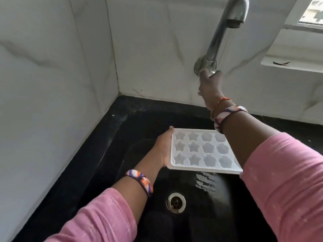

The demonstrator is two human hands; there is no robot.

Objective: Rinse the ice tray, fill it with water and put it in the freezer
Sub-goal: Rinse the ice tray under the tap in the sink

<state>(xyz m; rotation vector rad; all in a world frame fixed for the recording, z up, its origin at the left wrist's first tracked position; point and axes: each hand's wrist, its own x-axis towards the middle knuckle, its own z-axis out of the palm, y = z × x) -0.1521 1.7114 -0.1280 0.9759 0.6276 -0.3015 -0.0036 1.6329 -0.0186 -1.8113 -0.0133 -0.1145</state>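
Head view looks down on a black sink basin (108, 154) where the left hand (163, 149) grips the left edge of a white translucent plastic ice tray (201, 151) with star and flower cells, held over the basin above the steel drain (176, 202). The right hand (209, 88) reaches up, fingers curled round the base of the chrome wall tap (216, 41).

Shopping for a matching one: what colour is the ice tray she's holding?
Translucent white ice tray, with star and flower moulds, in the head view.
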